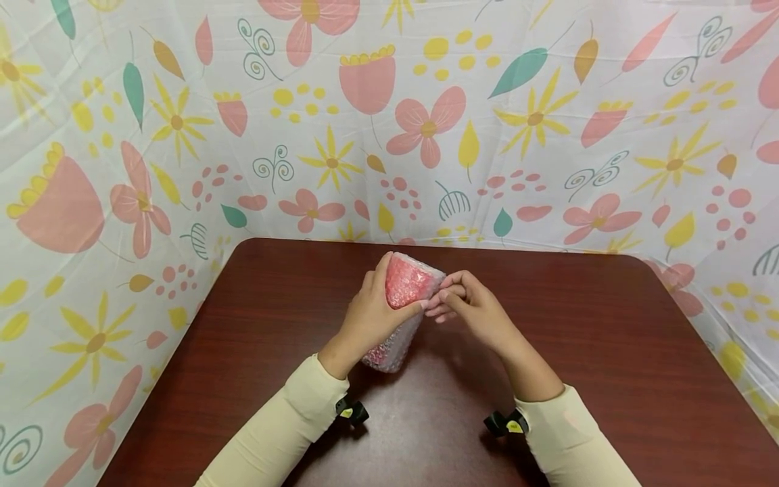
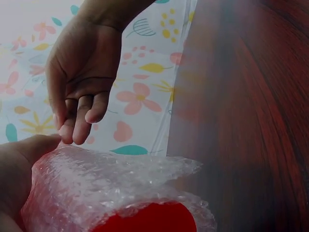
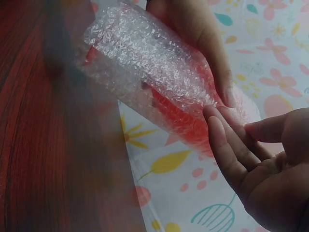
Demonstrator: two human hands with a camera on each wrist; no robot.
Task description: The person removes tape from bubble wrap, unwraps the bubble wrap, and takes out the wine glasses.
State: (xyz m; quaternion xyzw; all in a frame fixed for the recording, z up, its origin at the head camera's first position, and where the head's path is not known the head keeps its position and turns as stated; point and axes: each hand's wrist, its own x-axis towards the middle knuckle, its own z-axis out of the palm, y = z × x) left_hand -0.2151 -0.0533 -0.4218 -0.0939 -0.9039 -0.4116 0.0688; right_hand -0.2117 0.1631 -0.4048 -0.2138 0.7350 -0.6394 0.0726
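Observation:
A red object, its kind hidden by the covering, is rolled up in clear bubble wrap (image 1: 402, 341) and held tilted over the table. My left hand (image 1: 372, 308) grips the bundle from the left, thumb across its near side and fingers behind it. The red surface (image 2: 149, 220) shows at one open end in the left wrist view, where the wrap's edge sticks out past it. At the bundle's right side, my right hand (image 1: 477, 311) pinches the wrap's edge between thumb and fingers, close to the left thumb. In the right wrist view, its fingertips (image 3: 212, 116) overlap the plastic.
The dark reddish-brown table (image 1: 578, 325) has rounded far corners. A white cloth (image 1: 535, 162) printed with flowers and leaves hangs behind it and along the sides. Dark camera mounts (image 1: 353, 411) sit at both wrists, below the cream sleeves (image 1: 262, 433).

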